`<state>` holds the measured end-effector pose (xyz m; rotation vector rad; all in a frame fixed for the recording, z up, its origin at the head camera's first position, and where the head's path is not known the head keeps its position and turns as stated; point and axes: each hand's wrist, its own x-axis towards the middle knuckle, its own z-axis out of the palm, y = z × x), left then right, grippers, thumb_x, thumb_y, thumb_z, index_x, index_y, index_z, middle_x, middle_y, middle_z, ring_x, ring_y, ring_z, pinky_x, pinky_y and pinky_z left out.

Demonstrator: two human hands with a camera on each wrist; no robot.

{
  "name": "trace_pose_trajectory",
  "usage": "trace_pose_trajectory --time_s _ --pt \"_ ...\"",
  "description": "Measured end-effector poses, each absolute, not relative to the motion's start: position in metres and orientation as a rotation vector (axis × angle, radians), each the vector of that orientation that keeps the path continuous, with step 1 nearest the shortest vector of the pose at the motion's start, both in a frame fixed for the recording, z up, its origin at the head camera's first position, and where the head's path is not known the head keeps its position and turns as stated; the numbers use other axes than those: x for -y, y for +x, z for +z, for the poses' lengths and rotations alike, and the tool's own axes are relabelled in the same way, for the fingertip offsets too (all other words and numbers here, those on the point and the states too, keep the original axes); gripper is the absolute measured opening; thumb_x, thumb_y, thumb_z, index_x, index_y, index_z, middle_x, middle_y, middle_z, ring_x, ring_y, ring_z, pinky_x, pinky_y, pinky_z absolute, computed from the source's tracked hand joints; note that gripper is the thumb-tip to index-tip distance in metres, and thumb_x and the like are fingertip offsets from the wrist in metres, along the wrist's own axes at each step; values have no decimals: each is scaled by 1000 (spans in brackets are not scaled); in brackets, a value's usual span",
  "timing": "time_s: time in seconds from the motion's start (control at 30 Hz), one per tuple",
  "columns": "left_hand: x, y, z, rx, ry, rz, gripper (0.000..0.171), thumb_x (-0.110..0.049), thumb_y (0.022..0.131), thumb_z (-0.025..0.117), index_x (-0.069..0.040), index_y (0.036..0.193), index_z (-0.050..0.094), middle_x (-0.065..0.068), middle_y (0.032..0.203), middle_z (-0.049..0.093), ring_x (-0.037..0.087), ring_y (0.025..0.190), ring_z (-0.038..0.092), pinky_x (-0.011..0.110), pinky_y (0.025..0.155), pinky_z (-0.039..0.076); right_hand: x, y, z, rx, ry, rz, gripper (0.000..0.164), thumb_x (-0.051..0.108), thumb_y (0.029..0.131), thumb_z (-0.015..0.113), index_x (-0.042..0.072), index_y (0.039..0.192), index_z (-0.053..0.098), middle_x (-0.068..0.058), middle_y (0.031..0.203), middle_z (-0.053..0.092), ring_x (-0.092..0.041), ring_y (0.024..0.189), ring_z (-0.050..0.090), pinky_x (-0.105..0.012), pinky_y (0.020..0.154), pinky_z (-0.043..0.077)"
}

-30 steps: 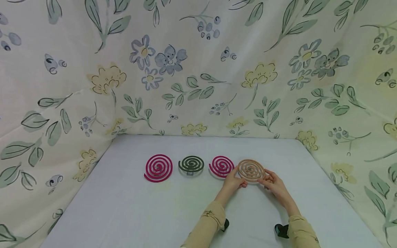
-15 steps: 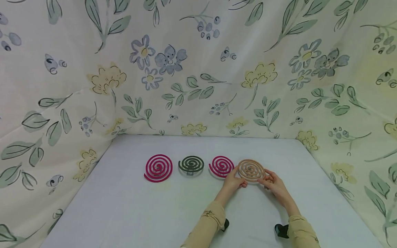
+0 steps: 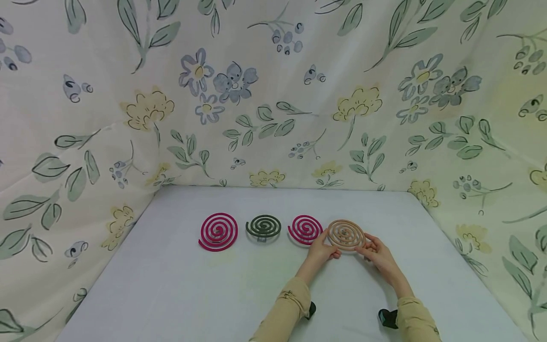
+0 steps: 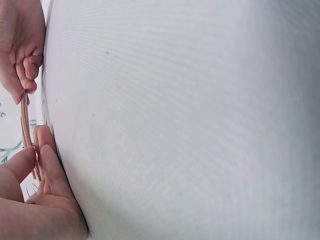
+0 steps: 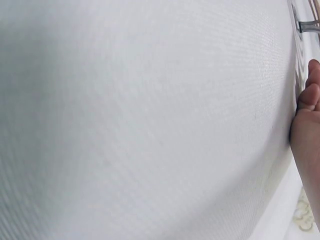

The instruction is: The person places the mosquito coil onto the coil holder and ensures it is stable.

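Note:
A tan mosquito coil [image 3: 344, 232] lies between both hands, at the right end of a row of coils. My left hand [image 3: 320, 250] pinches its left edge between thumb and fingers, beside the neighbouring magenta coil [image 3: 304, 230]. At the opposite edge, my right hand [image 3: 379, 256] pinches the rim. In the left wrist view the tan coil [image 4: 24, 122] is seen edge-on, raised off the table. A small metal stand [image 5: 308, 26] shows beneath it in the right wrist view, where the right hand [image 5: 310, 115] is partly cut off by the frame.
Further left are a dark green coil [image 3: 263, 226] on a metal stand and a larger magenta coil [image 3: 218, 232]. The white table [image 3: 171, 285] backs onto a floral curtain [image 3: 273, 142]. Black wrist devices show at both cuffs.

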<state>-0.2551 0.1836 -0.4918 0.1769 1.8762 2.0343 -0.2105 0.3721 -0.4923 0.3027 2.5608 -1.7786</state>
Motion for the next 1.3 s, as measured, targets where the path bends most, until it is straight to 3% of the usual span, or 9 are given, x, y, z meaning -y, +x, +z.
trace_pose_trajectory --time_s 1.07,1.3 --pt "-185 -256 -493 -1875 163 2035 63 9 86 58 0 144 35 33 83 67 32 71 71 28 64 57 -373 -212 -493 -2569 304 -1791 73 18 89 65 -4 144 23 9 88 52 3 72 48 -17 66 41" --pt "-184 -252 -490 -1904 189 2043 61 11 85 58 6 141 36 33 81 67 29 67 70 29 63 57 -373 -212 -493 -2577 311 -1776 73 19 89 65 -4 144 24 9 89 52 3 72 47 -18 66 41"
